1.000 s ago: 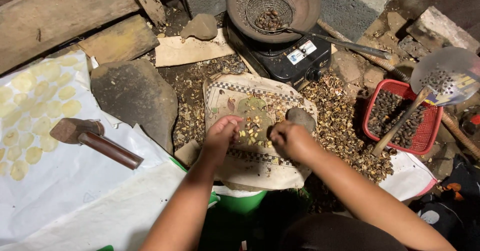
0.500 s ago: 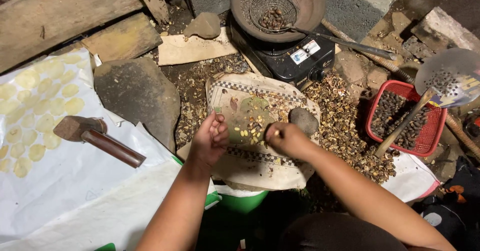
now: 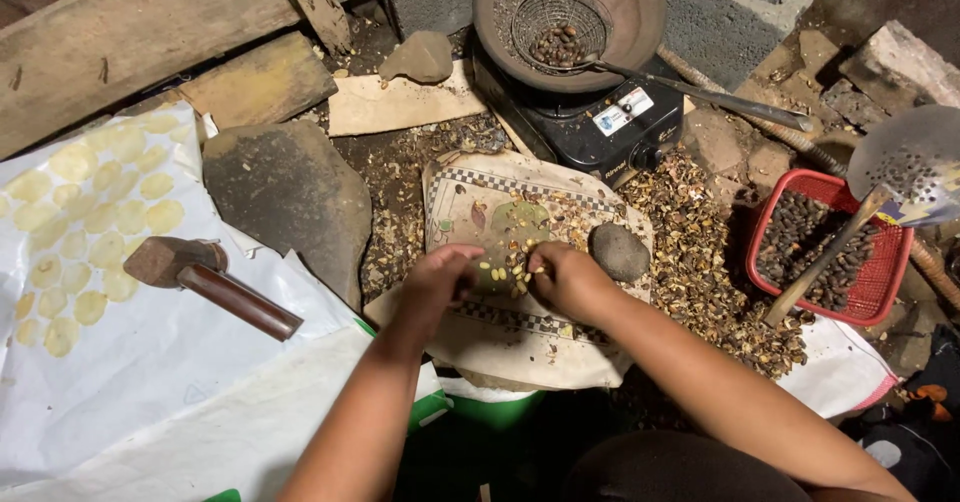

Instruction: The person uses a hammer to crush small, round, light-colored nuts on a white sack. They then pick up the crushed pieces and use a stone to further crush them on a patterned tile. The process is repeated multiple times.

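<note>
My left hand (image 3: 440, 280) and right hand (image 3: 565, 277) rest on the patterned cloth (image 3: 480, 197), fingers curled — each grip seems to pinch small pale kernels (image 3: 505, 274), which lie scattered between them. A round stone (image 3: 619, 251) sits just beside my right hand.
</note>
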